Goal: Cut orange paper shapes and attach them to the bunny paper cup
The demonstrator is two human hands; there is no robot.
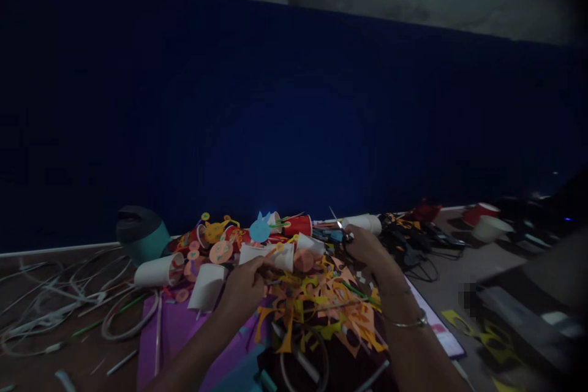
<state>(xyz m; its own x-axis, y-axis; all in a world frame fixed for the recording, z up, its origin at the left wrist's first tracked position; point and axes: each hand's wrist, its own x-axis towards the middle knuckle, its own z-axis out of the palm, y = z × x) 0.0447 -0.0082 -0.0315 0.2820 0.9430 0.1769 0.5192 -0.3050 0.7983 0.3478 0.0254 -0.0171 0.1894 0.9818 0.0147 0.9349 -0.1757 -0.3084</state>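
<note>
My right hand (365, 245) is closed around a pair of scissors (337, 218), whose blades point up and away to the left. My left hand (245, 286) is closed, its fingertips beside a white paper cup (287, 256) lying on its side; whatever they pinch is hidden. Orange and yellow paper scraps (316, 300) with cut-out holes lie heaped between the hands. Left of my left hand are another white cup (206, 286) and a peach paper disc (221, 251). A blue paper cut-out (260, 229) with pointed ears stands behind, near a red cup (298, 225).
White cables (68, 294) tangle at the left beside a teal and dark rounded object (144, 236). Purple paper (149, 334) lies under the craft pieces. A lit phone or tablet (436, 324) is by my right forearm. Behind runs a dark blue partition (285, 104).
</note>
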